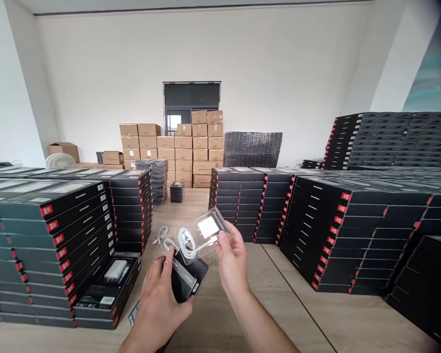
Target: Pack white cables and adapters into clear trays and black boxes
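In the middle of the head view, my right hand (233,257) pinches the edge of a clear plastic tray (216,218). The tray holds a coiled white cable (186,243) and a white square charger (208,226). My left hand (163,289) grips a small black box (183,279), thumb on the near side and fingers on the far side. One end flap of the box stands out below the tray, and the tray's lower end is close to it. Whether they touch, I cannot tell. Behind my left fingers, loose white cables (161,234) lie on the table.
Stacks of black boxes with red tabs stand left (88,235) and right (316,235) on the wooden table (272,299). An opened black box (106,294) holds a white adapter (115,270). Cardboard cartons (183,154) and piled plastic trays (253,149) stand by the wall.
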`<state>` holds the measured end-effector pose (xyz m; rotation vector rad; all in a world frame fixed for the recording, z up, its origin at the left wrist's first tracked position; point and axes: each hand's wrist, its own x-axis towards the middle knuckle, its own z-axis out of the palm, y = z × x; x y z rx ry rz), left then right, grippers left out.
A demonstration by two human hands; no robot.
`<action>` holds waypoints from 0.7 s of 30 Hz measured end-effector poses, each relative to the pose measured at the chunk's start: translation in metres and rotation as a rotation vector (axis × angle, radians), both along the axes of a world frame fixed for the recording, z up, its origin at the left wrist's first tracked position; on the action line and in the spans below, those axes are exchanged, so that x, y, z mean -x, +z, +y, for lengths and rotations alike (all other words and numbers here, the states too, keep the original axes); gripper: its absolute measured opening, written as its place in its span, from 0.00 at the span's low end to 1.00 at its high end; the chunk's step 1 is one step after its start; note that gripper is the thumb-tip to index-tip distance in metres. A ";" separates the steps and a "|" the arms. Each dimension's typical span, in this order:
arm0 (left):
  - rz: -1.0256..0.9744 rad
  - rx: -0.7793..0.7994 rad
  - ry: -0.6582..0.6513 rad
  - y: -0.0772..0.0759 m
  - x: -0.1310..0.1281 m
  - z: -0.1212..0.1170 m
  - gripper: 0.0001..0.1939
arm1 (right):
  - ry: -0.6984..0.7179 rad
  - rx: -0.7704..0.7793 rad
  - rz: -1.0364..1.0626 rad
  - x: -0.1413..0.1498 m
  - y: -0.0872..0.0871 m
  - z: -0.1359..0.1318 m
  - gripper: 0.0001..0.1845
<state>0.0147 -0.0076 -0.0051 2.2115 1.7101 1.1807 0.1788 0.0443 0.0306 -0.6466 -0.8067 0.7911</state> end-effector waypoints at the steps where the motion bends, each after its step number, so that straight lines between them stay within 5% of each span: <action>1: 0.011 -0.028 0.003 0.000 0.001 0.000 0.47 | -0.013 0.005 -0.043 -0.001 -0.001 0.000 0.23; 8: 0.105 -0.220 0.068 0.000 0.010 0.007 0.47 | 0.035 0.019 -0.254 -0.014 0.008 0.001 0.22; 13: 0.060 -0.164 -0.003 0.003 0.009 0.004 0.47 | 0.156 0.056 -0.312 -0.021 0.024 -0.008 0.23; 21: -0.205 0.045 -0.189 0.014 0.014 -0.003 0.47 | 0.635 0.162 -0.207 -0.026 0.040 -0.021 0.22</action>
